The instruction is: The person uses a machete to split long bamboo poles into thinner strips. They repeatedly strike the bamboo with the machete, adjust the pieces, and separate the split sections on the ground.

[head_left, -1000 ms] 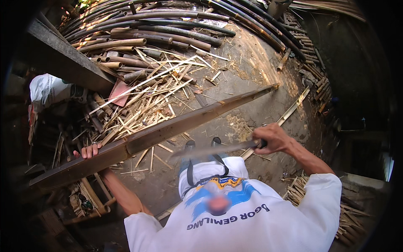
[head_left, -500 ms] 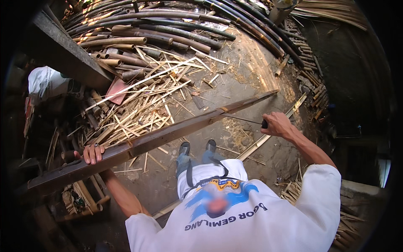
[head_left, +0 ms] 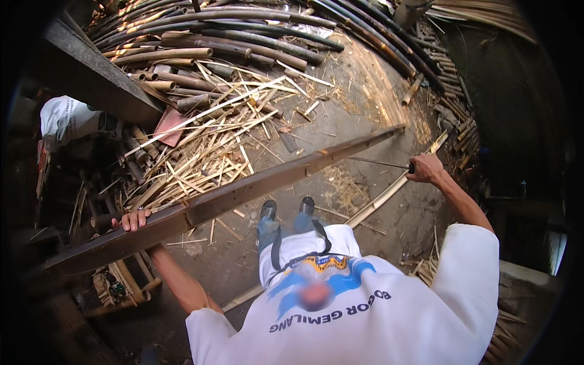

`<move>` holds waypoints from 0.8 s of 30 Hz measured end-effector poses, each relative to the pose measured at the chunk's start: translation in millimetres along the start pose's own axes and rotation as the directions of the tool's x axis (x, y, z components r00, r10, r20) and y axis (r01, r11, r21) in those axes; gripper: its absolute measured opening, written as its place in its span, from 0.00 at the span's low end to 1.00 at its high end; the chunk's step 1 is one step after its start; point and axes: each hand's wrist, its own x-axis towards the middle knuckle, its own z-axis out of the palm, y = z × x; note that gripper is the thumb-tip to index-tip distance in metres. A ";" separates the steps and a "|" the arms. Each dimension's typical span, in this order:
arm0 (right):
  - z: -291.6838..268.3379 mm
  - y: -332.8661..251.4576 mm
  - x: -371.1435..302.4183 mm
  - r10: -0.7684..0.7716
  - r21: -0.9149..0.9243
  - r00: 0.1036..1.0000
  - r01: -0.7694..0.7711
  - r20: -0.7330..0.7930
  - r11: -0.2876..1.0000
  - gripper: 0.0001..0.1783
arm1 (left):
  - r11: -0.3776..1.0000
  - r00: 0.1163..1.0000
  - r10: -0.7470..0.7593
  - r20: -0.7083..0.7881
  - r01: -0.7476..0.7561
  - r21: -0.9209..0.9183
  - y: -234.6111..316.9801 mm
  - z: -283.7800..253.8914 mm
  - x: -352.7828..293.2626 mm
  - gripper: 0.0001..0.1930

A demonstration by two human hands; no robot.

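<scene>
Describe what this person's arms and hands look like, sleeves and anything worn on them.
Both arms are bare from short white sleeves of a T-shirt downward. The left hand and right hand wear no gloves, and no watch, ring or band shows on either wrist. Both forearms look lean.

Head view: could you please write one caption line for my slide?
Left hand steadies a long bamboo slat; right hand holds a knife to it.
</scene>
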 end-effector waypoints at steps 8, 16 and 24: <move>89.4 -155.6 -3.6 0.234 0.886 0.946 0.096 -0.222 0.454 0.19 | 0.972 0.636 0.221 -0.740 -0.209 0.111 -36.6 1.8 -11.2 0.22; 48.5 -263.9 27.1 0.541 0.917 0.824 0.334 -0.171 -0.218 0.13 | 0.912 0.425 0.401 -0.812 -0.267 0.311 -136.3 50.1 6.1 0.47; -53.9 -214.5 47.0 0.754 0.723 0.520 0.685 -0.402 -0.087 0.11 | 0.959 0.131 0.281 -0.951 -0.004 0.283 -141.1 30.3 30.9 0.51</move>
